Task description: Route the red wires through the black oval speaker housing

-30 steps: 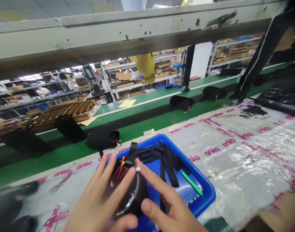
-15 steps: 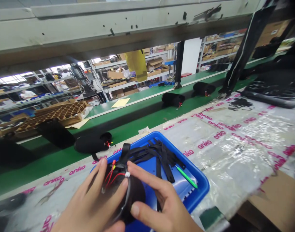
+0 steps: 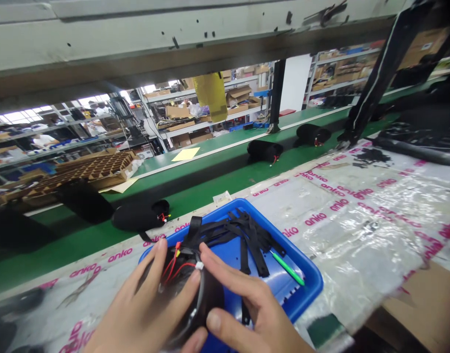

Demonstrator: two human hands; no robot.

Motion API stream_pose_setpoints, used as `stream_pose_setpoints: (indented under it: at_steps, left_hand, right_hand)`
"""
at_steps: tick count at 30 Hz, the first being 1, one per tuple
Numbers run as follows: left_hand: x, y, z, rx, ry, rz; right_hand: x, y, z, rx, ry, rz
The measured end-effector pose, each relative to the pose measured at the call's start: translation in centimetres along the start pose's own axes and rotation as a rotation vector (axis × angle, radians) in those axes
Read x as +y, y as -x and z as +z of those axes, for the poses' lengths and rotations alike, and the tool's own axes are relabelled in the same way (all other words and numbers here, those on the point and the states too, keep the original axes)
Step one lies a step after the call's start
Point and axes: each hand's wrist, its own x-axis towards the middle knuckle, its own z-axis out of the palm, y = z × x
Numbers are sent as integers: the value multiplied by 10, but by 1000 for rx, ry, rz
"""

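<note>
Both hands hold a black rounded speaker body [image 3: 206,299] at the bottom centre, above the near corner of a blue tray [image 3: 309,289]. My left hand [image 3: 144,309] cups its left side, fingers spread over the open end. My right hand [image 3: 247,309] grips the right side, its forefinger resting by a small white connector [image 3: 199,265] on red and yellow wires [image 3: 173,264] that come out of the body. Black straps [image 3: 239,233] lie piled in the tray beside a green pen [image 3: 288,268].
Clear plastic sheet printed "anko" [image 3: 357,211] covers the bench. Beyond it runs a green conveyor belt [image 3: 217,184] carrying three more black speaker bodies [image 3: 140,215], [image 3: 263,151], [image 3: 313,134]. A grey beam [image 3: 173,44] hangs overhead. Cardboard grid trays [image 3: 92,169] and shelving stand behind.
The hands and the speaker body have stayed nearly in place over the tray; my right forefinger has shifted slightly along the wires. The view has swung a little.
</note>
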Motion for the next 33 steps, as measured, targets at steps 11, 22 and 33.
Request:
stream_pose_setpoints:
  at_steps: [11, 22, 33]
  left_hand:
    - [-3, -7, 12, 141, -79, 99]
    - [7, -5, 17, 199, -61, -38]
    - [12, 0, 12, 137, -25, -126]
  right_hand:
    - [1, -2, 7, 68, 5, -43]
    - [4, -5, 15, 133, -79, 29]
    - [6, -10, 12, 111, -49, -11]
